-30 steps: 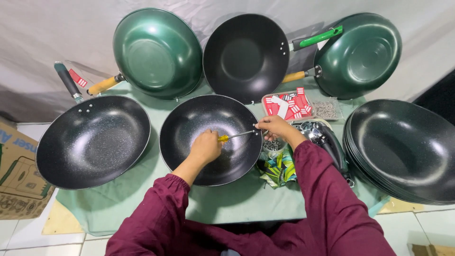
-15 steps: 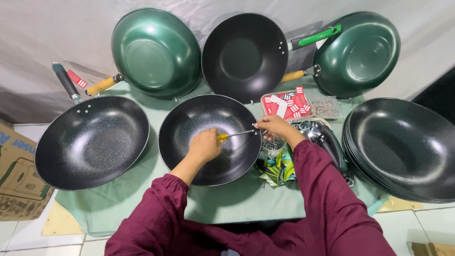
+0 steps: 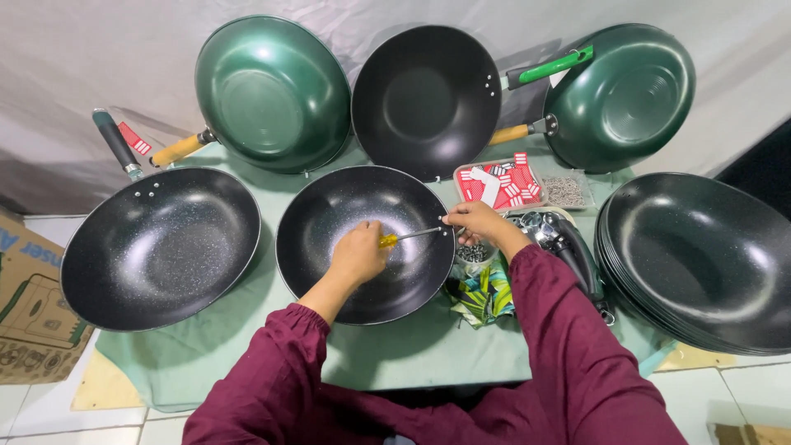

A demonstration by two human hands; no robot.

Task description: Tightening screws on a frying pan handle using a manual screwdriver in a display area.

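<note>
Speckled black wok (image 3: 329, 216), centre of table: yellow-handled screwdriver (image 3: 405, 237) is clamped in left hand (image 3: 358, 254) inside it; tip is pinched by right hand (image 3: 471, 221) at rim. Nothing shifted vs. earlier.

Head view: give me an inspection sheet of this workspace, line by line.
Surface: table under a pale green cloth.
Job's things: speckled black wok in the middle; yellow-handled screwdriver lying across it toward the right rim.
Clutter: handled black wok; two green woks and a black wok propped behind; stacked dark woks; red-and-white packets; bag of small screws.
Hands: left hand grips the screwdriver; right hand pinches at the rim.
Cables: nothing seen.
Surroundings: grey backdrop sheet; cardboard box.
</note>
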